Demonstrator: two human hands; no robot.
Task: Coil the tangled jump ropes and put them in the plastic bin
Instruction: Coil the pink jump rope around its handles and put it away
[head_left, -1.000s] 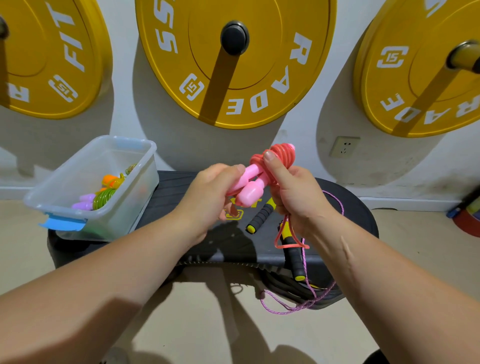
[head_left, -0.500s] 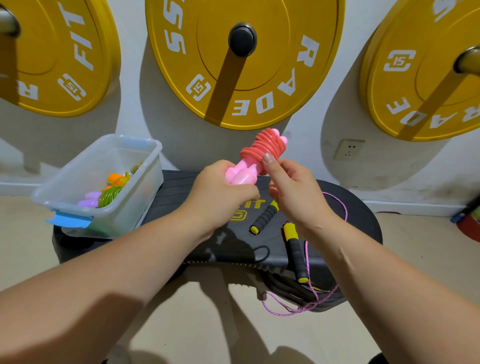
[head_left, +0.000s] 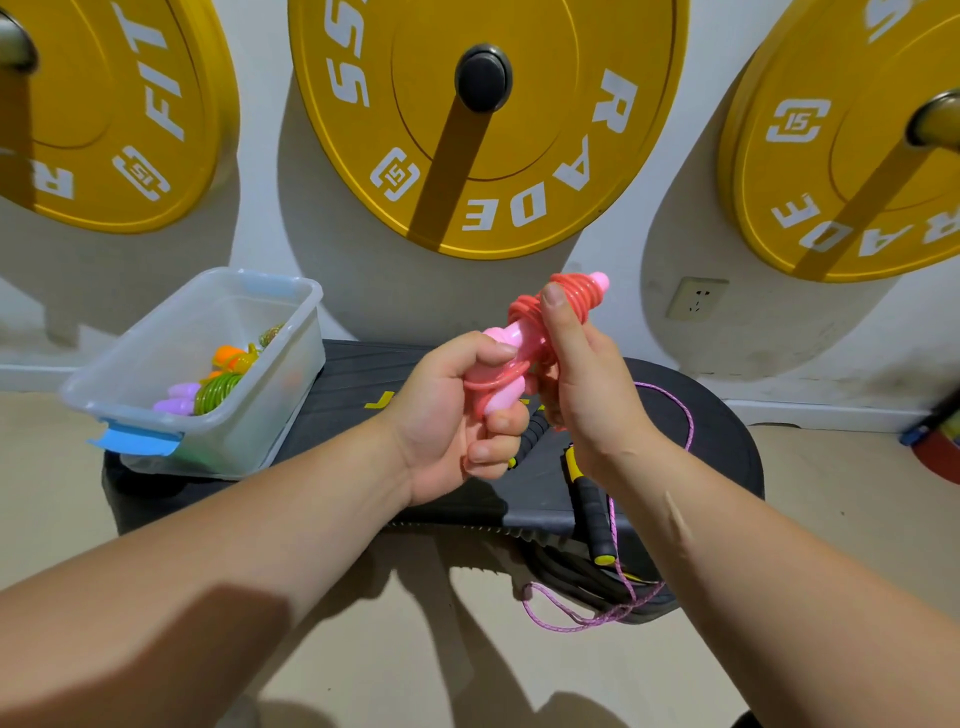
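Head: 3 yellow plates (head_left: 561, 171), bin (head_left: 244, 447) on black platform (head_left: 719, 447).

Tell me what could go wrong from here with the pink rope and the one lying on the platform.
1. A loose loop hangs off the pink jump rope by the left hand. If the right hand eases its thumb off the coil, the wraps may spring undone before reaching the plastic bin.
2. The purple cord trails off the platform edge toward the floor. It could snag or drag its black handle down.
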